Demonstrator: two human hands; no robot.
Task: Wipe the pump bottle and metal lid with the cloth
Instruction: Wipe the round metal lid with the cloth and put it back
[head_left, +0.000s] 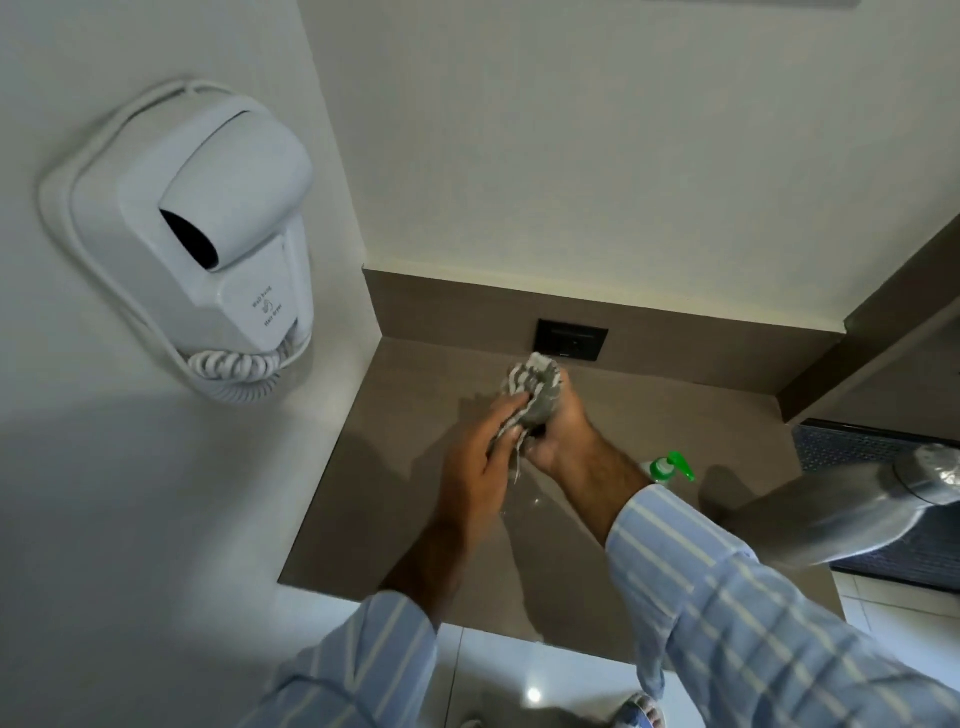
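Note:
A crumpled grey cloth (535, 384) is bunched between both hands above the brown countertop (415, 493). My left hand (483, 452) presses on the cloth's near side with its fingers curled into it. My right hand (563, 431) grips the cloth from the right. A small dark thing shows between the palms; I cannot tell what it is. The pump bottle (670, 466), with a green pump head, stands on the counter just right of my right forearm, which hides its body. A blurred brushed-metal lid (857, 499) lies at the right edge.
A white wall-mounted hair dryer (208, 249) with a coiled cord hangs on the left wall. A black socket plate (571, 340) sits in the counter's low back wall. A dark ribbed mat (852, 447) lies at the right. White floor tiles (519, 691) show below the counter's front edge.

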